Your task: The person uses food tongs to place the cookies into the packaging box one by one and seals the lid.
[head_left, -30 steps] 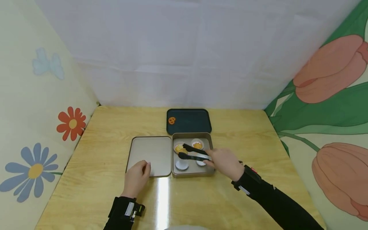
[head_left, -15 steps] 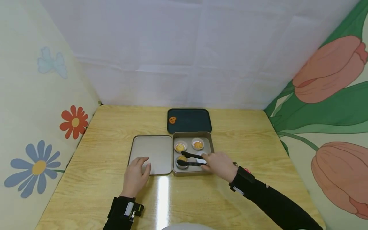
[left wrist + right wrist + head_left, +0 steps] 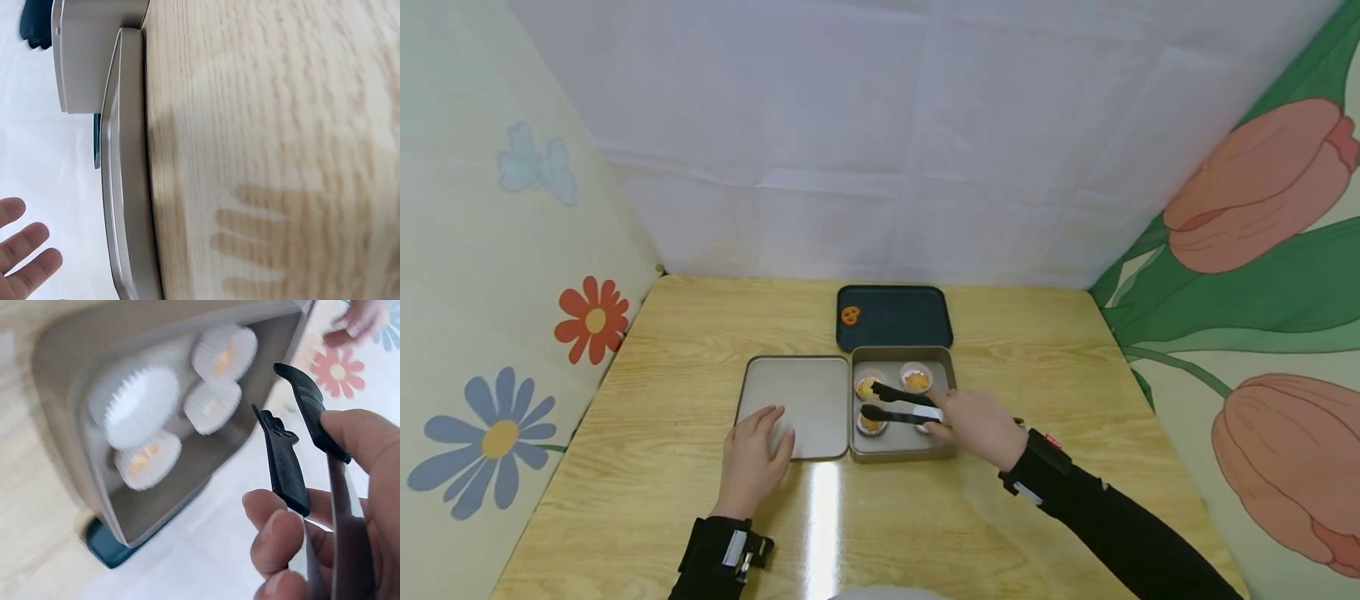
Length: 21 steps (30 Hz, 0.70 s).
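Observation:
My right hand (image 3: pixel 981 427) grips black-tipped metal tongs (image 3: pixel 344 512) over a shallow metal tin (image 3: pixel 902 457). The tongs' tips stand apart, with nothing between them in the right wrist view. Inside the tin sit several white pleated paper cups. Yellowish snack pieces show in the back-left cup (image 3: pixel 860 395), the back-right cup (image 3: pixel 917 367) and the front-left cup (image 3: pixel 871 433). A white cup (image 3: pixel 142 406) at the front right is mostly hidden by the hand in the head view. My left hand (image 3: pixel 751 464), fingers loosely spread, hovers at the near-left corner of a flat metal lid (image 3: pixel 808 392).
A dark tray (image 3: pixel 902 312) lies behind the tin, with an orange-brown pretzel (image 3: pixel 850 315) at its left side. The lid lies directly left of the tin. Wooden tabletop (image 3: pixel 1030 333) surrounds them; a white cloth (image 3: pixel 850 150) hangs behind.
The tongs dipped to the front-left cup, which now holds a snack piece, then rose slightly. My left hand's fingers have straightened from a curl.

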{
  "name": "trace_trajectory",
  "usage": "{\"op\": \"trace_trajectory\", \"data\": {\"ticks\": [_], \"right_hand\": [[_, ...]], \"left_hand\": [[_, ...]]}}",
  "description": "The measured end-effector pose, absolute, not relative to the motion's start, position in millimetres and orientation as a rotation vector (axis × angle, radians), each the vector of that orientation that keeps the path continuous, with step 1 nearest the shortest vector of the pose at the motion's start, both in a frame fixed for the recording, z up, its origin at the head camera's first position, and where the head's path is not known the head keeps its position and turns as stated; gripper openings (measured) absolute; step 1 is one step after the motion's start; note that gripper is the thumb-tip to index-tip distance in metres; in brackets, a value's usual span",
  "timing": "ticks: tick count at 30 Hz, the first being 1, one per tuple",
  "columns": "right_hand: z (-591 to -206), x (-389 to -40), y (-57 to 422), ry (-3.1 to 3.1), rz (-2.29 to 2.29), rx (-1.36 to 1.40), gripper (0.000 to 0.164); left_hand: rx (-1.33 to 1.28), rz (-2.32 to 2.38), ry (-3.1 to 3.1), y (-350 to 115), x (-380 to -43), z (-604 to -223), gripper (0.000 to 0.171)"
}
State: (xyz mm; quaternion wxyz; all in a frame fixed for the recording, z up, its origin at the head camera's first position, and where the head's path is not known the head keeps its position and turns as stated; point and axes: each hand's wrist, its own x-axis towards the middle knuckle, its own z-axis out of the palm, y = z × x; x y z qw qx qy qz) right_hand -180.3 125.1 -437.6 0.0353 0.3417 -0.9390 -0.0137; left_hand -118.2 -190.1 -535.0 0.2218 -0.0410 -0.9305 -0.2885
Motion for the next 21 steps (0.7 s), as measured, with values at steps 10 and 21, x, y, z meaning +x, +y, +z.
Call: {"op": "trace_trajectory", "data": {"ticks": [10,21], "right_hand": [[-402.7,-278.3,92.8,-2.814,0.004,0.921,0.044],[-424.4,-348.9,48.1,-2.962,-0.214,0.957,0.030]], "left_hand": [[-0.065,-0.742,-2.684,-188.1,-125.1,-532.7,0.023],[-0.019,-0.751,-2.623,-193.7,-115.8,-524.4,0.024]]}}
